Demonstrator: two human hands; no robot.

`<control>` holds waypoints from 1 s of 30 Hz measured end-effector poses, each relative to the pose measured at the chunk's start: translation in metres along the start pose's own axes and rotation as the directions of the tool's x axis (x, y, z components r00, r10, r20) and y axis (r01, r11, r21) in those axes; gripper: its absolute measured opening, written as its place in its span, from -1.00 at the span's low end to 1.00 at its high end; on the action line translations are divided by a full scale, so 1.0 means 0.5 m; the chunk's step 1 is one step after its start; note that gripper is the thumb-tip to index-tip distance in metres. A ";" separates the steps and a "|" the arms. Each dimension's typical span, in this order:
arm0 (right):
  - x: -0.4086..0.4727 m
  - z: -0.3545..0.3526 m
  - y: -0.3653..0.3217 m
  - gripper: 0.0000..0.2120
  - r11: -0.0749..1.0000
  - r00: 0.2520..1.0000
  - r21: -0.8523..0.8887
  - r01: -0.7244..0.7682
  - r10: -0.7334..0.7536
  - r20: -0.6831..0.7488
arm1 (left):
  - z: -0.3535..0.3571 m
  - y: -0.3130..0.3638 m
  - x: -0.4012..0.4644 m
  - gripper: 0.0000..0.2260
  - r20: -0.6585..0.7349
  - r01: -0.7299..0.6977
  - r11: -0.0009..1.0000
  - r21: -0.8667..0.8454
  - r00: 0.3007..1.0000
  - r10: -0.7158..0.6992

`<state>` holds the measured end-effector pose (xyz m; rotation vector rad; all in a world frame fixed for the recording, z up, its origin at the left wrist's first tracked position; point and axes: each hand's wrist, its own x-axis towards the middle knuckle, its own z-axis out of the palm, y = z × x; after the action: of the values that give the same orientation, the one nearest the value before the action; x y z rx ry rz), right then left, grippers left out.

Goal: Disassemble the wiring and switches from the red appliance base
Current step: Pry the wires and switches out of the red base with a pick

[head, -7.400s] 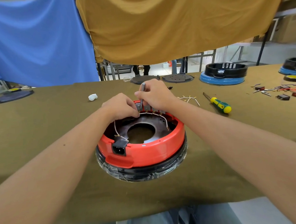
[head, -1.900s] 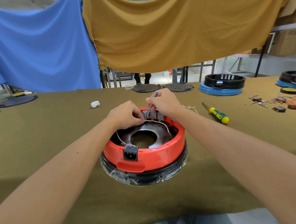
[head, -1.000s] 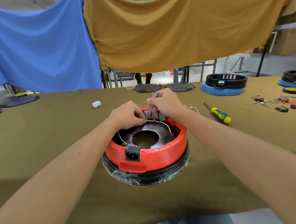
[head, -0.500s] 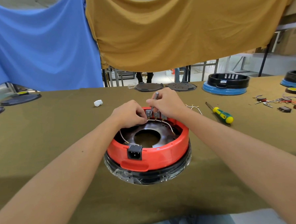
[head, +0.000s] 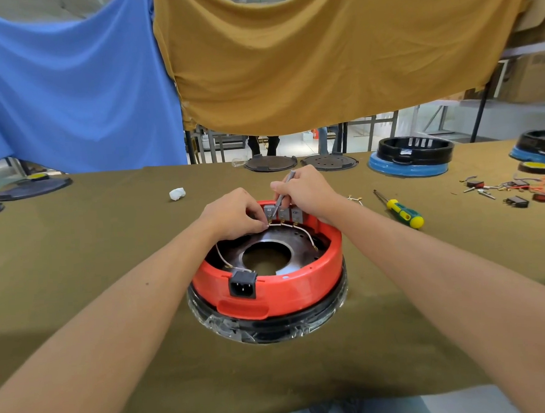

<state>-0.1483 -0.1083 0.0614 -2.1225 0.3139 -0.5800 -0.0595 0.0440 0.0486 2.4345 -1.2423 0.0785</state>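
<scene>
The red appliance base point(head: 300, 283) sits upside down on the table's middle, a black power socket point(head: 242, 284) in its near wall. Three grey switches point(head: 282, 212) line its far wall, joined by white wires point(head: 300, 228). My left hand point(head: 233, 213) pinches the wire at the leftmost switch. My right hand point(head: 306, 192) grips a thin grey metal tool point(head: 283, 194) whose tip points down at the switches. Another white wire point(head: 220, 256) runs from my left hand to the socket.
A yellow-green screwdriver point(head: 399, 210) lies right of the base, beside a small wire piece point(head: 354, 198). Removed switches and wires point(head: 513, 190) are scattered far right. Blue-black bases point(head: 410, 156) and dark discs point(head: 270, 163) stand at the back. A white wad point(head: 177, 193) lies back left.
Both hands stay at the switches on the far wall. The tool tip has shifted slightly among the switches; the view has drifted a little.
</scene>
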 end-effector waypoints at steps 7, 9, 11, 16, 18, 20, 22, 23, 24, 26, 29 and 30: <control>-0.007 0.008 -0.004 -0.70 0.996 0.998 -0.076 0.053 -0.056 -0.036 | 0.001 -0.003 0.001 -0.86 0.003 -0.011 1.000 0.006 1.000 0.011; -0.007 0.008 -0.003 -0.70 0.994 0.996 -0.086 0.067 -0.071 -0.045 | 0.001 -0.003 0.001 -0.86 0.001 -0.015 1.000 0.008 1.000 0.015; -0.007 0.007 -0.002 -0.70 0.994 0.996 -0.085 0.073 -0.077 -0.043 | 0.002 -0.003 0.001 -0.87 -0.002 -0.018 1.000 0.009 1.000 0.018; -0.006 0.009 -0.003 -0.71 0.994 0.998 -0.087 0.062 -0.064 -0.027 | 0.002 -0.002 0.001 -0.94 0.002 -0.009 1.000 0.009 1.000 0.009; -0.004 0.009 -0.003 -0.70 0.996 0.998 -0.079 0.051 -0.053 -0.026 | 0.002 -0.001 0.001 -0.94 0.001 -0.012 1.000 0.014 1.000 0.012; -0.003 0.008 -0.003 -0.70 0.998 0.999 -0.060 0.035 -0.036 -0.021 | 0.002 0.000 0.000 -0.92 0.000 -0.013 1.000 0.017 1.000 0.013; -0.002 0.007 -0.003 -0.70 0.999 1.000 -0.048 0.019 -0.020 -0.017 | 0.002 0.001 0.000 -0.90 -0.005 -0.008 1.000 0.019 1.000 0.009; -0.001 0.007 -0.003 -0.69 0.999 1.000 -0.046 0.015 -0.016 -0.016 | 0.002 0.001 0.000 -0.91 -0.007 -0.005 1.000 0.022 1.000 0.005; -0.001 0.007 -0.003 -0.69 0.999 1.000 -0.045 0.012 -0.013 -0.017 | 0.003 0.001 0.000 -0.91 -0.008 -0.002 1.000 0.026 1.000 0.003; -0.001 0.008 -0.003 -0.68 0.999 1.000 -0.053 0.010 -0.012 -0.025 | 0.003 0.001 -0.001 -0.92 -0.009 -0.001 1.000 0.031 1.000 0.001; -0.003 0.009 -0.001 -0.69 0.997 0.999 -0.074 0.029 -0.032 -0.041 | 0.003 0.002 -0.001 -0.92 -0.011 -0.005 0.999 0.032 1.000 0.006; -0.004 0.009 -0.001 -0.70 0.996 0.998 -0.076 0.037 -0.041 -0.045 | 0.003 0.002 -0.001 -0.92 -0.012 -0.007 0.999 0.033 1.000 0.007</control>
<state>-0.1474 -0.1040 0.0589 -2.1937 0.3254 -0.6507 -0.0609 0.0434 0.0473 2.4539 -1.2535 0.1169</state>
